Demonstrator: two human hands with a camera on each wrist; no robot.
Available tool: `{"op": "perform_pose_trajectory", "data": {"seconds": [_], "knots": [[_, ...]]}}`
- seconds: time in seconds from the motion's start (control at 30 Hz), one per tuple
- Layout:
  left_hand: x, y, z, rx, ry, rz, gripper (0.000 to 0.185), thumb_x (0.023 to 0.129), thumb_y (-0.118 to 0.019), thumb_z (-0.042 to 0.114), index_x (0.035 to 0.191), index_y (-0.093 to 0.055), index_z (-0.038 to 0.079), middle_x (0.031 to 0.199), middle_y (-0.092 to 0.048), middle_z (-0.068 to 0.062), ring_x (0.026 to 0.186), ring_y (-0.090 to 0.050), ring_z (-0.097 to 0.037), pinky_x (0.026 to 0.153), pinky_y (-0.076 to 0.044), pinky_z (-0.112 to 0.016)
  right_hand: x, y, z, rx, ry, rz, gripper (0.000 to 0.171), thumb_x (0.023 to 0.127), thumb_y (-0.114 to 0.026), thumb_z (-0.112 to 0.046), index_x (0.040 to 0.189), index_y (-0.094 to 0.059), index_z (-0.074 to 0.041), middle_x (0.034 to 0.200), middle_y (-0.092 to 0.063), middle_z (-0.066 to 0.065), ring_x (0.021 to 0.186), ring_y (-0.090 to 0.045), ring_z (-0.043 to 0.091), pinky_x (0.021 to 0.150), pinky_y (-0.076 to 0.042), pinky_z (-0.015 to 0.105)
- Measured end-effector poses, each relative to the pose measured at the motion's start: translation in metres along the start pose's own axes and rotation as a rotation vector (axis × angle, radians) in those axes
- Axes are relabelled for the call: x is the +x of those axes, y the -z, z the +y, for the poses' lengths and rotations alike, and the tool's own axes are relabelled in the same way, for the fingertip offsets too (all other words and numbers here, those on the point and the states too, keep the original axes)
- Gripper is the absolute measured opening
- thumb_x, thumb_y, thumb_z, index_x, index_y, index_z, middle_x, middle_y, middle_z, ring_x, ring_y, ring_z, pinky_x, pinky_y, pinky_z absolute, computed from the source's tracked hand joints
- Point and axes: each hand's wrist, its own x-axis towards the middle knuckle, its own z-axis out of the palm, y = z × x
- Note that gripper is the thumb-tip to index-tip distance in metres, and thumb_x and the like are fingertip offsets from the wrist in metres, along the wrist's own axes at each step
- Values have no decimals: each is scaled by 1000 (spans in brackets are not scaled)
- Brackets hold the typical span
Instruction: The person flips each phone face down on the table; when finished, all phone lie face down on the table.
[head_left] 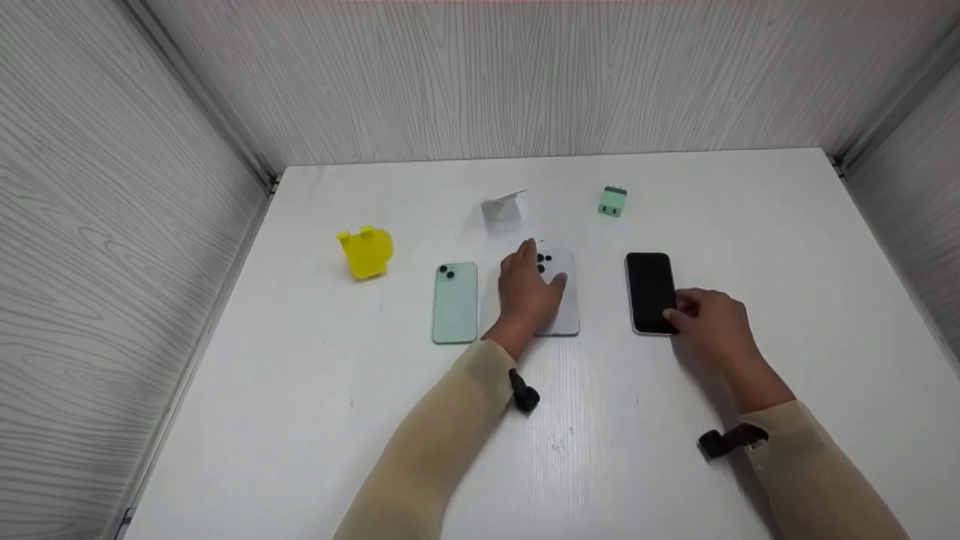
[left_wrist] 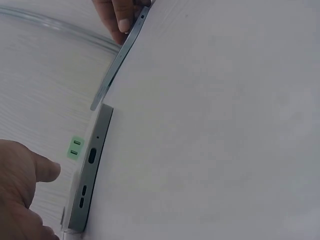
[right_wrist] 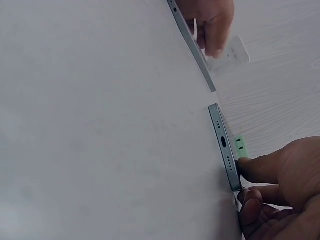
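Observation:
My right hand [head_left: 712, 326] pinches the lower right edge of a phone [head_left: 649, 289] lying with its black screen up. The thumb is on the screen side, and the right wrist view shows the fingers at the phone's edge. My left hand [head_left: 529, 289] is over a pale white phone [head_left: 564, 311] lying camera side up, fingers by its upper left and thumb extended across toward its right side. In the left wrist view the thumb is straight; whether it touches the phone I cannot tell. Left of that hand lies a mint green phone [head_left: 455, 307], back up.
A yellow phone stand [head_left: 366, 253] sits at the left of the white table [head_left: 375, 450]. Behind the phones are a white stand [head_left: 502, 212] and a green two-slot charger plug [head_left: 612, 201]. Grey wood-grain panels [head_left: 525, 82] border the table at the back and sides.

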Motion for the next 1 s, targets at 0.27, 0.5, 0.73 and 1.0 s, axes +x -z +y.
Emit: {"op": "perform_pose_trajectory", "data": {"seconds": [0.27,0.5,0.73,1.0], "knots": [[-12,-5,19,105,-169,-123,87,102,-76,43,172,-34,11,174,-44,-5,159,-39,-24,130,-34,-42,2,-1,3,-14,9,7,33,103,-73,-20,125,-73,5,103,-74,20,98,-65,34,85,-49,45],[-21,-12,35,181,-295,-248,91,98,-82,44,171,-37,13,173,-46,-2,160,-40,-23,131,-34,-40,1,0,1,2,-7,1,37,104,-72,-19,130,-72,7,104,-74,19,98,-65,33,84,-50,42],[-25,-26,48,285,-387,-289,91,96,-83,47,170,-41,13,168,-52,-2,157,-44,-22,128,-37,-37,2,1,0,18,-29,-9,41,105,-72,-20,136,-71,6,107,-75,21,100,-66,34,87,-51,45],[-31,-34,54,297,-419,-315,84,97,-83,43,166,-46,12,161,-60,-3,152,-50,-23,126,-40,-38,1,1,2,11,-9,-10,41,105,-71,-21,137,-71,6,108,-74,22,102,-67,36,89,-51,48]]}}
